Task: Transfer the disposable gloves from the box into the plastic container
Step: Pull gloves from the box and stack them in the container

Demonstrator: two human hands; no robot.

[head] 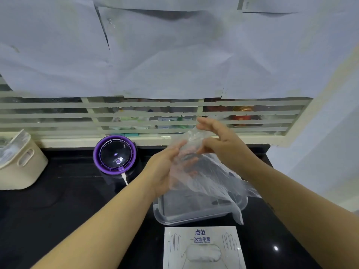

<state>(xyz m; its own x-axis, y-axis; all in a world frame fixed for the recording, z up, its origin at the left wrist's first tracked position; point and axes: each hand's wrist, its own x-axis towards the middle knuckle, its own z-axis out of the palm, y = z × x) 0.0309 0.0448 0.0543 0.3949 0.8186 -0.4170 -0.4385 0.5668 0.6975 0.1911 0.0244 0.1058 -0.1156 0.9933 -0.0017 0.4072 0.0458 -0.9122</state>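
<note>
A white glove box (204, 247) lies flat at the near edge of the black counter, with crumpled gloves showing through its oval opening. Just behind it stands a clear plastic container (174, 218), open at the top. Above the container I hold a bunch of thin transparent disposable gloves (209, 177); their loose ends hang down over the container's right rim. My left hand (165, 167) grips the bunch from the left, its fingers partly behind the film. My right hand (219, 140) pinches the upper end of the bunch.
A purple-rimmed round device (115, 154) with a white cable stands left of the container. A cream bin (19, 162) with a plastic liner sits at the far left. A barred window ledge (136, 139) runs behind, and a white wall (320, 152) closes the right.
</note>
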